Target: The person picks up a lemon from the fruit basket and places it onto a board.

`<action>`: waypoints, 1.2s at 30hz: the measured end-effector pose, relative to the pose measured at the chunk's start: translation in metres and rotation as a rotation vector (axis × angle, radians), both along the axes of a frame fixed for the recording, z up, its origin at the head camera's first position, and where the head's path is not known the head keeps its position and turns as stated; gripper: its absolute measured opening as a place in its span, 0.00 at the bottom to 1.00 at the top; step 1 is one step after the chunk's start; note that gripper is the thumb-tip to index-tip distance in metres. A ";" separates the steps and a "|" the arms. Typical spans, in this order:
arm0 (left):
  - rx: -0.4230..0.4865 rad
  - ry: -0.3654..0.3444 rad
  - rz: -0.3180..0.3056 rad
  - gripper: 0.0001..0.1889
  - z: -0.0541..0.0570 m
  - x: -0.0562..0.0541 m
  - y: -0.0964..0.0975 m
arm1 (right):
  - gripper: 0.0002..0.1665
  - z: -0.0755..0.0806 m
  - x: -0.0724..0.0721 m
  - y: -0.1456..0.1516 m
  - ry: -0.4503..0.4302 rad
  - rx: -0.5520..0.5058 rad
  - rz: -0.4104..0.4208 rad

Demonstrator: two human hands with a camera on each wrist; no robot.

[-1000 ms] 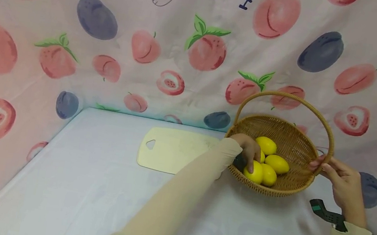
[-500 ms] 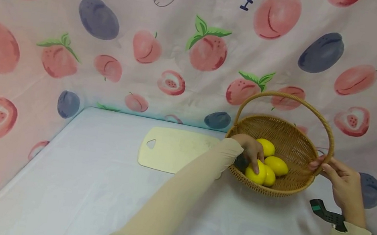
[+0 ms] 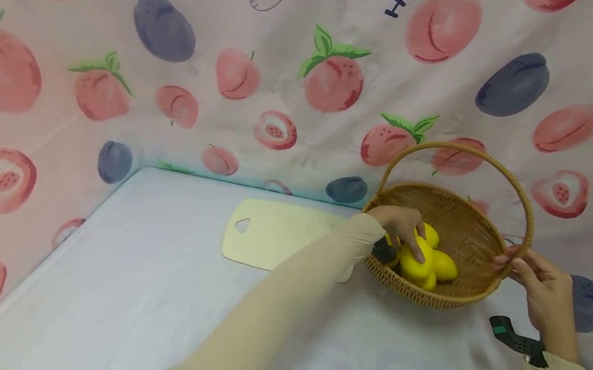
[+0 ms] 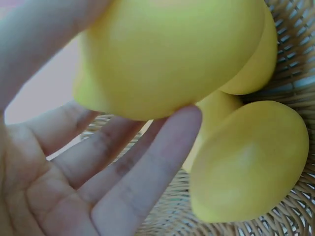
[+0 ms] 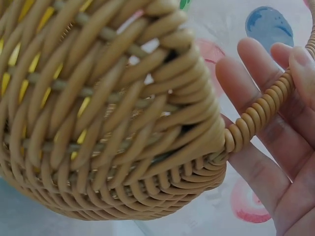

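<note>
A wicker basket [image 3: 474,247] with a tall arched handle [image 5: 263,110] stands tilted at the right of the table. Inside it lie several yellow lemons [image 4: 251,162]. My left hand [image 3: 401,221] reaches over the basket's left rim and grips one lemon [image 4: 172,54], raised above the others, between thumb and fingers. Its fingertips show along the lemon's underside in the left wrist view. My right hand [image 3: 549,292] holds the base of the handle on the right side, thumb in front and fingers behind. The lemons show only as yellow slits through the weave in the right wrist view.
A cream cutting board [image 3: 272,232] lies flat to the left of the basket, partly covered by my left sleeve [image 3: 278,310]. A fruit-printed cloth [image 3: 266,78] hangs behind the white table [image 3: 114,286].
My left hand has shifted a little up and right within the basket, and its lemon now sits above the others. The other lemons have rolled slightly. My right hand keeps its hold.
</note>
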State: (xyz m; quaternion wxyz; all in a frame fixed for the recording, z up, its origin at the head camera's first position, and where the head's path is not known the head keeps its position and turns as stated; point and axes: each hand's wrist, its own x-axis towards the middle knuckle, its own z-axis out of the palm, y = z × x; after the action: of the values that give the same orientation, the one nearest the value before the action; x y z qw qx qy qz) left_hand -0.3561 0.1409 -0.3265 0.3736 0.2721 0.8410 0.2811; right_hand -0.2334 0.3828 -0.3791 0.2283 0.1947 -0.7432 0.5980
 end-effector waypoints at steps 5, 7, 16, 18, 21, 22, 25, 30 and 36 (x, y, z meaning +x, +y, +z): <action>0.140 0.101 0.050 0.33 0.008 0.004 -0.015 | 0.12 -0.001 0.000 -0.002 0.011 -0.038 0.038; 0.199 0.154 0.082 0.31 0.010 0.004 -0.024 | 0.13 -0.001 0.000 -0.002 0.013 -0.035 0.035; 0.459 0.153 0.193 0.30 0.019 0.000 -0.078 | 0.12 0.000 -0.002 0.001 0.004 0.025 -0.038; 0.524 0.159 0.221 0.30 0.021 0.001 -0.093 | 0.12 0.000 -0.002 0.001 -0.002 0.030 -0.044; 0.588 0.192 0.279 0.29 0.020 0.002 -0.116 | 0.12 -0.001 -0.002 0.000 0.006 -0.010 -0.006; 0.600 0.215 0.305 0.28 0.019 0.001 -0.124 | 0.12 -0.001 -0.002 0.000 0.011 -0.026 0.012; 0.626 0.258 0.383 0.28 0.010 -0.002 -0.145 | 0.12 -0.002 -0.002 -0.001 0.023 -0.067 0.052; 0.647 0.261 0.511 0.28 -0.016 -0.010 -0.173 | 0.13 -0.002 -0.001 -0.001 0.019 -0.057 0.038; 0.622 0.252 0.635 0.28 -0.062 -0.025 -0.186 | 0.12 -0.002 -0.001 0.000 0.002 -0.023 0.005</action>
State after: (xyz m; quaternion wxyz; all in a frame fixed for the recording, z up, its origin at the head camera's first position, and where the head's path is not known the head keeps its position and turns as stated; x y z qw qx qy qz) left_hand -0.3808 -0.0456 -0.3882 0.0642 0.1323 0.7972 0.5855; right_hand -0.2342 0.3832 -0.3812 0.2300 0.1944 -0.7355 0.6069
